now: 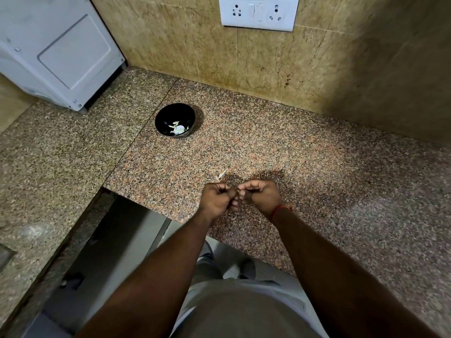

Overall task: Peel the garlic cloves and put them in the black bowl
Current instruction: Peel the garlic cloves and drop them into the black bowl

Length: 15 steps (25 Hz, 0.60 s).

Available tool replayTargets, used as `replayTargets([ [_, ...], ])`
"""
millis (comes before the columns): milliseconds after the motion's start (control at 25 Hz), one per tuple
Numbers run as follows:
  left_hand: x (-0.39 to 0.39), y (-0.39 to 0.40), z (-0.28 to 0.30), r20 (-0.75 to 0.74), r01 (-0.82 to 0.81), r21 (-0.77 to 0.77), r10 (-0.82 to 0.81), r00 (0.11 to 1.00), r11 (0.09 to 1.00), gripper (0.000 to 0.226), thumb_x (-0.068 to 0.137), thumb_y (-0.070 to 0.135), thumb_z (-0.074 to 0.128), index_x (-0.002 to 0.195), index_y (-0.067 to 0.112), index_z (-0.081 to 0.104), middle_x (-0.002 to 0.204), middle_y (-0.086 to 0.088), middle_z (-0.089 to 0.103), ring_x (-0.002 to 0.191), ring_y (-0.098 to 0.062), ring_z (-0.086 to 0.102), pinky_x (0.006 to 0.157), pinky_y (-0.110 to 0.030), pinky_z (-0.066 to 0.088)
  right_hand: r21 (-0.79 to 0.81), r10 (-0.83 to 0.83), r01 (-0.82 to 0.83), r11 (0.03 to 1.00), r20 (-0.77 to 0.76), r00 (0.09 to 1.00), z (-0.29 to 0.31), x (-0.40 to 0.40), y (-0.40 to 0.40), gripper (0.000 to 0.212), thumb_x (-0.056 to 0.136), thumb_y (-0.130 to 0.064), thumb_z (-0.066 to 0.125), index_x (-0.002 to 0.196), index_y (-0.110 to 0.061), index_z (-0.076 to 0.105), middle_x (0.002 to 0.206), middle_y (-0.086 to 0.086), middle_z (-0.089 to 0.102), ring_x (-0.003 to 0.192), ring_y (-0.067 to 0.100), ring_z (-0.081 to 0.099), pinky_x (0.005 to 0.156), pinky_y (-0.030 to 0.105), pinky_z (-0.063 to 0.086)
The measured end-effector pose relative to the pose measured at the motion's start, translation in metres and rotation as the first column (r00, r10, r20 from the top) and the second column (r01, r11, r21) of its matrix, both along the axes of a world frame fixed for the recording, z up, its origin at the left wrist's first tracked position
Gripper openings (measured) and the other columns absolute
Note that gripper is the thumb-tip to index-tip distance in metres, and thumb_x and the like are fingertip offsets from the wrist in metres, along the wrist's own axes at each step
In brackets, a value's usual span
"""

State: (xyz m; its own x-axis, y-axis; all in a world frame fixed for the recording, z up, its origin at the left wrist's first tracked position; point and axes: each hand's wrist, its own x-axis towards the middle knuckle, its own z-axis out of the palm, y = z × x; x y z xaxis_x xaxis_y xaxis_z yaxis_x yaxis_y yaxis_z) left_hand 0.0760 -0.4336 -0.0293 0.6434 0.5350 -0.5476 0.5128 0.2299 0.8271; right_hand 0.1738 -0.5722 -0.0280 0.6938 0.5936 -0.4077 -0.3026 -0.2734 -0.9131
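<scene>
A black bowl (pixel 168 115) stands on the granite counter, far left of my hands, with pale peeled garlic (pixel 178 129) lying in its bottom. My left hand (pixel 217 198) and my right hand (pixel 262 195) are held close together just above the counter's near edge, fingers curled and fingertips meeting. Between them they pinch a small garlic clove (pixel 237 191), almost wholly hidden by the fingers. A thin sliver of garlic skin (pixel 221 175) lies on the counter just beyond my left hand.
The speckled granite counter (pixel 317 167) runs right and wraps round to the left. A white appliance (pixel 61 50) stands at the back left. A white socket plate (pixel 258 12) is on the tiled wall. Another skin scrap (pixel 233 218) lies under my hands.
</scene>
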Motion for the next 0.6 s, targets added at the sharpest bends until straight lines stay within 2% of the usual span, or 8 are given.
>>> replayTargets([
  [80, -0.0008, 0.0023, 0.0004, 0.037, -0.007, -0.033, 0.008, 0.999, 0.999, 0.007, 0.093, 0.000, 0.070, 0.086, -0.004, 0.072, 0.074, -0.017, 0.073, 0.056, -0.026, 0.067, 0.055, -0.038, 0.061, 0.020, 0.002, -0.003, 1.000, 0.020, 1.000, 0.0028, 0.0000, -0.0002, 0.018, 0.088, 0.010, 0.068, 0.093, -0.004, 0.077, 0.089, 0.015, 0.077, 0.077, 0.027, 0.072, 0.073, 0.043, 0.063],
  [160, -0.0015, 0.0028, 0.0019, 0.057, -0.012, -0.061, 0.016, 0.998, 0.998, 0.010, 0.092, 0.000, 0.070, 0.082, 0.000, 0.072, 0.072, -0.015, 0.071, 0.056, -0.024, 0.065, 0.054, -0.037, 0.060, 0.010, 0.024, -0.025, 1.000, 0.070, 0.997, 0.0051, -0.0005, -0.0011, 0.018, 0.089, 0.009, 0.067, 0.096, -0.004, 0.077, 0.088, 0.012, 0.077, 0.070, 0.015, 0.068, 0.062, 0.032, 0.059],
  [240, -0.0022, 0.0020, 0.0022, 0.058, -0.026, -0.080, 0.031, 0.998, 0.996, 0.010, 0.092, 0.000, 0.070, 0.082, 0.001, 0.072, 0.073, -0.016, 0.071, 0.056, -0.025, 0.065, 0.055, -0.037, 0.060, -0.008, 0.034, -0.033, 0.999, 0.085, 0.996, 0.0061, 0.0004, -0.0018, 0.017, 0.090, 0.008, 0.066, 0.099, -0.002, 0.076, 0.087, 0.011, 0.077, 0.065, 0.010, 0.066, 0.057, 0.025, 0.054],
  [480, -0.0022, -0.0001, 0.0051, 0.054, 0.024, -0.050, -0.021, 0.998, 0.998, 0.008, 0.094, 0.000, 0.069, 0.089, -0.004, 0.072, 0.073, -0.019, 0.072, 0.054, -0.023, 0.066, 0.053, -0.036, 0.061, 0.011, 0.039, -0.039, 0.999, 0.013, 0.999, 0.0012, 0.0016, -0.0008, 0.012, 0.088, 0.006, 0.071, 0.100, 0.003, 0.075, 0.087, 0.019, 0.076, 0.072, 0.027, 0.070, 0.066, 0.037, 0.061],
  [600, -0.0012, 0.0010, 0.0079, 0.004, -0.032, -0.049, 0.032, 0.999, 0.998, 0.007, 0.093, -0.001, 0.069, 0.087, -0.003, 0.072, 0.076, -0.020, 0.072, 0.053, -0.023, 0.065, 0.051, -0.036, 0.059, 0.080, -0.045, 0.051, 0.995, -0.074, 0.996, 0.0026, 0.0000, -0.0015, 0.012, 0.091, 0.003, 0.069, 0.102, 0.002, 0.074, 0.092, 0.021, 0.076, 0.074, 0.028, 0.070, 0.067, 0.037, 0.061],
])
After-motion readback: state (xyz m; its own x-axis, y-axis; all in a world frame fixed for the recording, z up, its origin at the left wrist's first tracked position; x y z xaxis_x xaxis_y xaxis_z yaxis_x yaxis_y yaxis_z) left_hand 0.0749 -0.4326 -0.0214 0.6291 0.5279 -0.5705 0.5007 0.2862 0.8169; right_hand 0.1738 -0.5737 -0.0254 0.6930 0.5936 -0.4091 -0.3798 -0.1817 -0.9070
